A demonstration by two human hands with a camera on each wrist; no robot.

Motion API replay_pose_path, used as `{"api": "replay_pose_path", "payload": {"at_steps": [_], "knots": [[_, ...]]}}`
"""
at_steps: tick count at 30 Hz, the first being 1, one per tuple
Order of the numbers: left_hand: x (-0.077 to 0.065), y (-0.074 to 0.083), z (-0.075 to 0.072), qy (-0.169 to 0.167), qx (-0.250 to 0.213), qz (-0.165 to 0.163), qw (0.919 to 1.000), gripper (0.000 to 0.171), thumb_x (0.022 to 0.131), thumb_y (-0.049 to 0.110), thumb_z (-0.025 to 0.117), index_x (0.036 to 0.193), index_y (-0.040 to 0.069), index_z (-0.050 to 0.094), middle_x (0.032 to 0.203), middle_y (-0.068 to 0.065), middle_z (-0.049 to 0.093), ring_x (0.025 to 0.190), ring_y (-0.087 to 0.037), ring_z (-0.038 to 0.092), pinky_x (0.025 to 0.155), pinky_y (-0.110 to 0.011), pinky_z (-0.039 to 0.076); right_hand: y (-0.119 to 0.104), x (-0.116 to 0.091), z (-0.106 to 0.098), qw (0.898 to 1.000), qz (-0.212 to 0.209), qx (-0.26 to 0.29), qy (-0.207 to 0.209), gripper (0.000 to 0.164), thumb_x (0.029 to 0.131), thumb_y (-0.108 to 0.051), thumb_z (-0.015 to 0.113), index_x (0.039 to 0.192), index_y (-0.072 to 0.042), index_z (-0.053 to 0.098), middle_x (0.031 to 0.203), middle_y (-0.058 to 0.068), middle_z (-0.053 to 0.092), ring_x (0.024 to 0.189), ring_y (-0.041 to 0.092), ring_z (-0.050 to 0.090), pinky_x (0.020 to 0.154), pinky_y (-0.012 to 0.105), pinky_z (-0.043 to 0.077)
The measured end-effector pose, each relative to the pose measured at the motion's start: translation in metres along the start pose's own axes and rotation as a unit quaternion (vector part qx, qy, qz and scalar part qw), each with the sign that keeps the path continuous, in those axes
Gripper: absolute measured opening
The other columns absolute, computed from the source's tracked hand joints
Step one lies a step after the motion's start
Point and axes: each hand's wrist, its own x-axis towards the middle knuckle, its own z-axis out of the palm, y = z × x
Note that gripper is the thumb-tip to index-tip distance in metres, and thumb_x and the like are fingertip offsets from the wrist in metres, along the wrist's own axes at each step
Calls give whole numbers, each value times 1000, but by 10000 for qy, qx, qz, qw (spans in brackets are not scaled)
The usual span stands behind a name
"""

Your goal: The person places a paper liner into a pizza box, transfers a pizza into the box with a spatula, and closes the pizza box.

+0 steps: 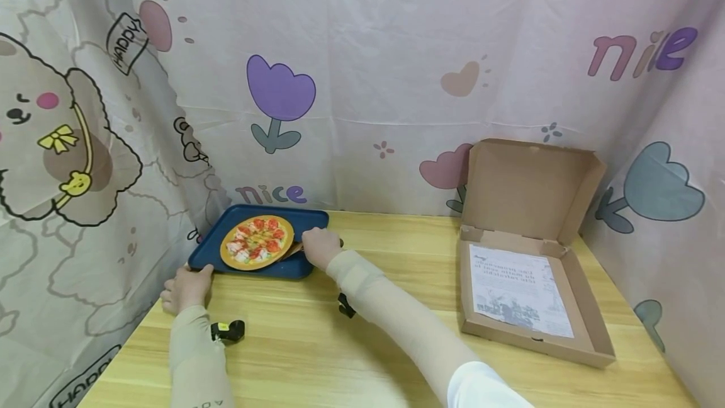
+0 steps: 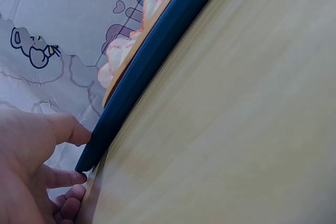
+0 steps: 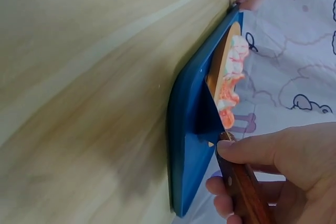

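A round toy pizza [image 1: 257, 242] with red and white toppings lies on a blue tray [image 1: 308, 218] at the back left of the table. My right hand [image 1: 320, 247] grips the wooden handle [image 3: 242, 190] of a pizza server, thumb on top near the blade. The server's blade [image 1: 292, 250] reaches to the pizza's right edge; in the right wrist view the pizza sits tilted over it, and its far part is hidden beneath. With my left hand [image 1: 188, 287] I hold the tray's near left corner, thumb and fingers at its rim [image 2: 97, 148].
An open cardboard pizza box [image 1: 589, 307] stands on the right of the wooden table [image 1: 391, 238], lid raised, a printed paper sheet [image 1: 518, 288] inside. Behind the table hangs a patterned curtain [image 1: 368, 80], and another stretch lines the left side.
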Motion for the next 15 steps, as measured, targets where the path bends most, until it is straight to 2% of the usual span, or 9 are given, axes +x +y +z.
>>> {"api": "replay_pose_path", "payload": {"at_steps": [7, 11, 15], "knots": [[0, -1, 0, -2, -34, 37, 10000, 79, 96, 54, 38, 153, 1, 21, 143, -44, 18, 129, -61, 18, 102, -67, 21, 13, -1, -1, 10000, -67, -32, 39, 25, 102, -22, 49, 94, -17, 73, 84, -1, 70, 61, 14, 55, 53, 40, 54], [0, -1, 0, 18, -42, 51, 10000, 79, 96, 54, 39, 153, 1, 21, 143, -44, 19, 129, -61, 19, 102, -67, 21, 19, -1, -2, 9998, -168, -67, 26, 23, 101, -23, 51, 96, -17, 73, 87, -1, 70, 64, 15, 58, 52, 37, 52], [0, -1, -1, -12, -2, 42, 10000, 79, 97, 54, 38, 153, 1, 20, 143, -44, 19, 128, -61, 19, 102, -67, 21, 26, -1, -1, 9986, -378, -357, 87, 19, 99, -26, 55, 99, -19, 72, 91, -2, 72, 69, 14, 62, 53, 34, 52]]}}
